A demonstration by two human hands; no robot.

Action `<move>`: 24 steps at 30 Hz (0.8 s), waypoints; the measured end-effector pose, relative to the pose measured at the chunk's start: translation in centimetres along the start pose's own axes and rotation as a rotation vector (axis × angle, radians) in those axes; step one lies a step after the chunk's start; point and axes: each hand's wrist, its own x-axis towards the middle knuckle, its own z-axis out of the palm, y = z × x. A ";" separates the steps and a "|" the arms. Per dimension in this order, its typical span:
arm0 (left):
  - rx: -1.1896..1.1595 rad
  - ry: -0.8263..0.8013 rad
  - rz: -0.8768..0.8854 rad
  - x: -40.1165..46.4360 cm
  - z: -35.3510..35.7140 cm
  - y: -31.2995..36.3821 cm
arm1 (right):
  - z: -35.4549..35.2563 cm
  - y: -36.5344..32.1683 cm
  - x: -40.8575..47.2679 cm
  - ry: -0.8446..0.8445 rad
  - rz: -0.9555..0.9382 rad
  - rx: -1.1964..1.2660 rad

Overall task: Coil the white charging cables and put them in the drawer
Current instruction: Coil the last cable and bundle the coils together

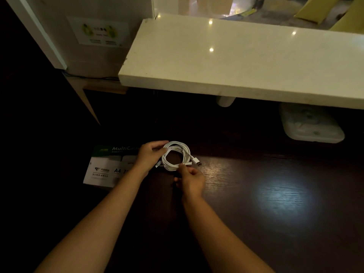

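Two hands closed on looped white charging cables (pixel 175 155), left hand (pixel 150 154) gripping, right hand (pixel 190 179) pinching; risked springing apart if loosened, USB plug (pixel 197 162) dangling free.

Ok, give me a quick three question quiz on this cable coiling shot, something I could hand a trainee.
1. True or false: both hands grip the coiled white cable.
2. What sticks out of the coil on its right side? A) a USB plug B) a wall adapter C) a rubber band
3. Which printed paper size shows on the box beside the left hand?

Key
1. True: the left hand holds the coil's upper left, the right hand pinches its lower edge.
2. A, the USB plug.
3. A4.
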 end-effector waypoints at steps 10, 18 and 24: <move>0.131 0.115 0.027 -1.9 -0.5 0.6 | -2.7 -0.3 -1.5 -0.064 0.017 -0.148; 0.690 0.135 0.404 -11.2 2.3 1.2 | -9.4 -1.4 -5.3 -0.012 -0.651 -1.236; 1.073 -0.020 0.418 -17.6 5.8 1.9 | -16.0 -1.7 -8.2 -0.008 -0.806 -1.558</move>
